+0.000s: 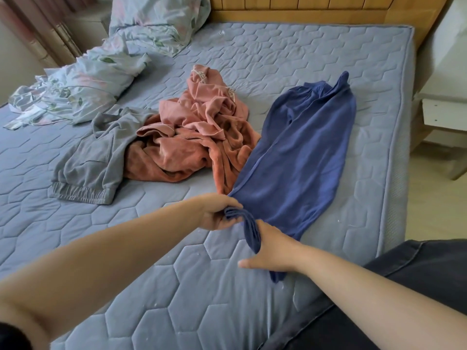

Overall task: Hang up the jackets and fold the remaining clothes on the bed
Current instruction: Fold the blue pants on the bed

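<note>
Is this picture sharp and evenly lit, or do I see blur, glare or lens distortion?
Head view: soft, even daylight, no glare, only faint shadows beside the blue garment; wide-angle distortion curves the mattress edge and the headboard; the lower corners look slightly soft.

Quilted matt mattress (227, 286); soft blue cloth trousers (298, 157); fleecy pink garment (192, 147); wood headboard (303, 8).

Pink pile (197, 137) edge under blue garment (298, 160); headboard (303, 6) cropped at top.
</note>
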